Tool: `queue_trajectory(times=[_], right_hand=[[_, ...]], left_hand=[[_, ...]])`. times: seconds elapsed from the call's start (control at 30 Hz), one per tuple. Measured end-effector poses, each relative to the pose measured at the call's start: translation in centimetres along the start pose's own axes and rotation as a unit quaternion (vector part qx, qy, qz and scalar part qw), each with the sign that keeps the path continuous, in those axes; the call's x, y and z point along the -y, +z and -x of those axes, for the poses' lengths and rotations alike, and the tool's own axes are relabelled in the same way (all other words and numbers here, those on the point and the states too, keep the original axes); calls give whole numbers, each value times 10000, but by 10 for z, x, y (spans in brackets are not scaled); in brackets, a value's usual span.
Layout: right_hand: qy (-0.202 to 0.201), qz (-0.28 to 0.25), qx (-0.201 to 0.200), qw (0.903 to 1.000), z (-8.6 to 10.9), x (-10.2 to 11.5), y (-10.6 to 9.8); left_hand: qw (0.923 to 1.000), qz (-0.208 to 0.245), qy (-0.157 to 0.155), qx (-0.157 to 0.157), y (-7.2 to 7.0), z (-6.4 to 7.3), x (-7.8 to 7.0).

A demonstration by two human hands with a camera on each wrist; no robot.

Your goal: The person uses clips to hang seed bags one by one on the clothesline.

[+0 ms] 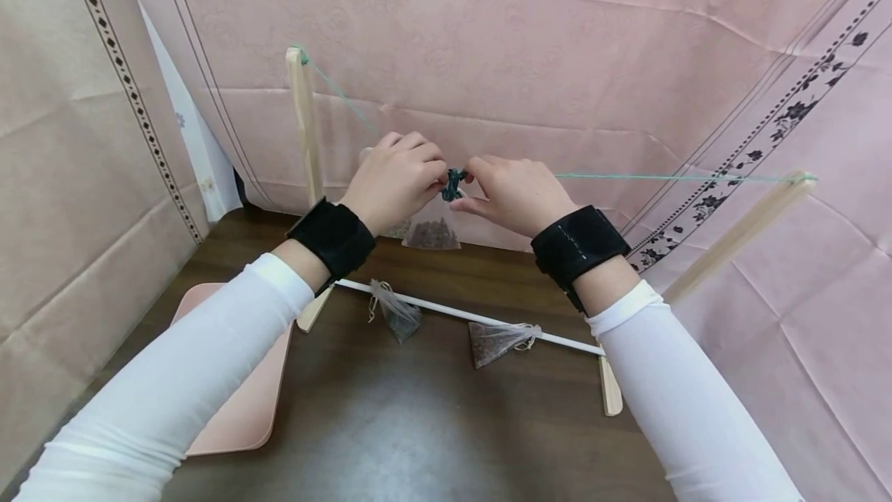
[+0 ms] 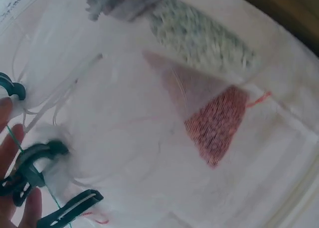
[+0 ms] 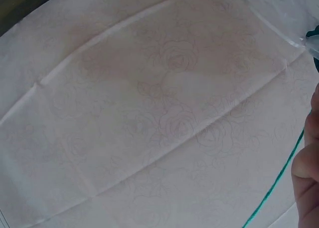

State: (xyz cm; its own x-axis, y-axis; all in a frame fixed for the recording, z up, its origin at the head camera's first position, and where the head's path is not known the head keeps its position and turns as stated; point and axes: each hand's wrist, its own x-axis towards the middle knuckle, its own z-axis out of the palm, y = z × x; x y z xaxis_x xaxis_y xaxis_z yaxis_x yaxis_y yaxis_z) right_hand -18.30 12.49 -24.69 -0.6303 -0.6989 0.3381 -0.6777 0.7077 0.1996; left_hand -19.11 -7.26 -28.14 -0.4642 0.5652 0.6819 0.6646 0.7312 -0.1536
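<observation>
In the head view, my left hand [image 1: 404,180] and right hand [image 1: 519,190] meet at a dark green clip [image 1: 454,185] on a thin green string. The left fingers pinch at its left side. From the right, my index finger and thumb close on it. A clear sachet [image 1: 430,234] with dark brown contents hangs just below. Several green clips [image 2: 32,170] line the string in the left wrist view, beside the left fingers. A sachet of reddish grains [image 2: 218,125] and one of pale green bits [image 2: 199,33] hang there. The right wrist view catches only the right fingers [image 3: 308,158].
Wooden posts [image 1: 303,122] [image 1: 742,235] hold up the string. Across the table [image 1: 390,424] runs a white rod [image 1: 446,308], with two tied sachets [image 1: 402,318] [image 1: 496,341] lying against it. A pink tray [image 1: 240,409] sits under the left forearm. Pink cloth hangs behind.
</observation>
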Motion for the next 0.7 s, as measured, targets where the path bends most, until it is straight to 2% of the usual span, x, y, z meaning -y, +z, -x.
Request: queue_trajectory(times=[0.27, 0.47, 0.57, 0.7], right_hand=[[144, 11, 31, 9999, 3, 2, 2], [-66, -13, -398, 9992, 5, 7, 5], [-33, -7, -555, 9985, 10, 10, 5], [97, -45, -644, 9979, 22, 12, 7]], left_hand=[[9991, -375, -26, -217, 3, -2, -4], [9970, -704, 45, -325, 7, 4, 1], [9971, -679, 8, -352, 9, 6, 3], [9986, -416, -114, -313, 12, 9, 5]])
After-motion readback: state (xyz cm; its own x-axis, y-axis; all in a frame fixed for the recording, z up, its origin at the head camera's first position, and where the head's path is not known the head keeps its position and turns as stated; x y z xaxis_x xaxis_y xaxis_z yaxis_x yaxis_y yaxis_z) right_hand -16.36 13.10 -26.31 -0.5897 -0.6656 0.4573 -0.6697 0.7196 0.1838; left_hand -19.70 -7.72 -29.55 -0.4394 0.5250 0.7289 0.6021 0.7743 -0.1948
